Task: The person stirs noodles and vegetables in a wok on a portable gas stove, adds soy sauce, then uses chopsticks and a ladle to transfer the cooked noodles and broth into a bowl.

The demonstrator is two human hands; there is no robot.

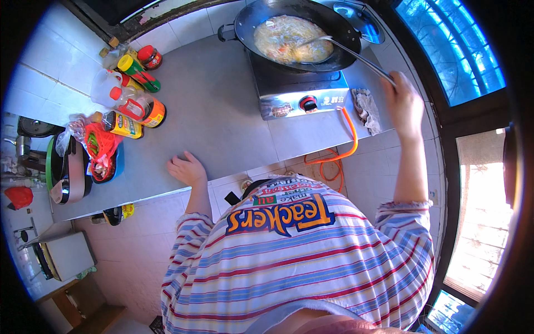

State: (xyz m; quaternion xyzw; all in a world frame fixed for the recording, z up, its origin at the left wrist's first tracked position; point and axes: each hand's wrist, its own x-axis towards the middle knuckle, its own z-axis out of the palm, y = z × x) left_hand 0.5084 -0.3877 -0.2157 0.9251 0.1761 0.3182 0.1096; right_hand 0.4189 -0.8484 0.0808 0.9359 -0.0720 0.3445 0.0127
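Observation:
My right hand (pixel 402 102) grips the long metal handle of a ladle or spatula (pixel 363 58), whose head dips into the food in a black wok (pixel 346 41). Its exact shape is hidden in the pale, brothy food (pixel 292 39), which has orange and yellow bits. Two loop handles stick out from the wok, which sits on a gas stove (pixel 302 98) with a red-rimmed knob. My left hand (pixel 187 168) rests on the front part of the grey countertop (pixel 208 108), holding nothing, its fingers slightly bent.
Oil and sauce bottles (pixel 146 110) and a red-lidded jar (pixel 150 57) line the left wall. Nearer are a red bag of green peppers (pixel 98 142) and a rice cooker (pixel 71 171). A crumpled cloth (pixel 367 110) lies right of the stove; an orange hose (pixel 350 133) hangs down. A glass lid (pixel 363 23) stands behind.

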